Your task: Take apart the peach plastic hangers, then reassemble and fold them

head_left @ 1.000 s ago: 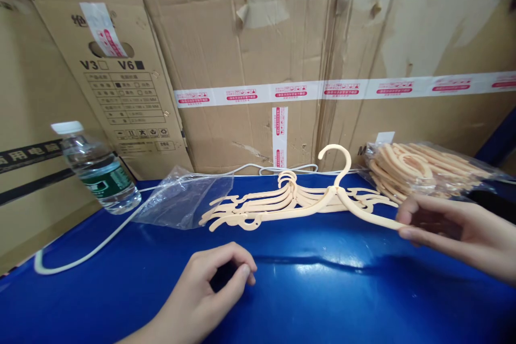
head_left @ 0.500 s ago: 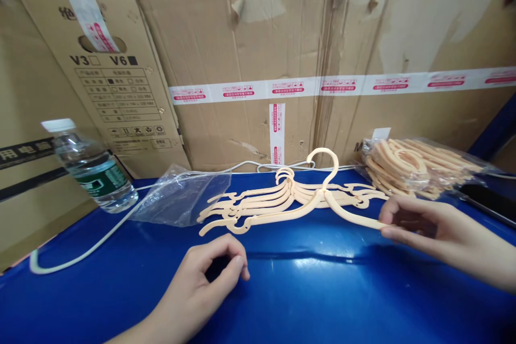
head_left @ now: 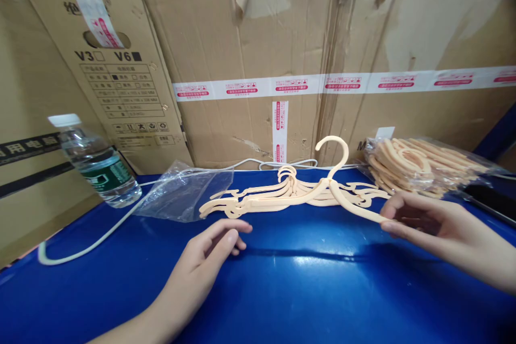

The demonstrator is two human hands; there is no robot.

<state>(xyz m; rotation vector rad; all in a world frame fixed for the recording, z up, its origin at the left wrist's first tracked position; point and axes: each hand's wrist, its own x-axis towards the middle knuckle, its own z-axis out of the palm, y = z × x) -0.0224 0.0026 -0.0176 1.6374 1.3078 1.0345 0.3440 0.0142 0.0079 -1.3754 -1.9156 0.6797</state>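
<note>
A cream plastic clothes hanger [head_left: 358, 212] is held up by its right end, pinched between the thumb and fingers of my right hand [head_left: 431, 226]. Its hook points up and its left arm overlaps a row of similar hangers [head_left: 278, 189] lying behind it on the blue table [head_left: 298, 295]. My left hand [head_left: 217, 244] hovers just in front of the left end of the hangers, fingers loosely bent and apart, holding nothing.
A clear plastic bag [head_left: 177, 196] lies left of the hangers, beside a water bottle [head_left: 102, 166] and a white cable [head_left: 97, 242]. At the right sit a bag of packed hangers [head_left: 419, 166] and a dark phone-like object [head_left: 494, 201]. Cardboard boxes [head_left: 250, 43] stand behind.
The held hanger has tilted, its left end moving back over the other hangers. My left hand's fingers have opened out and moved slightly up. The view has shifted slightly.
</note>
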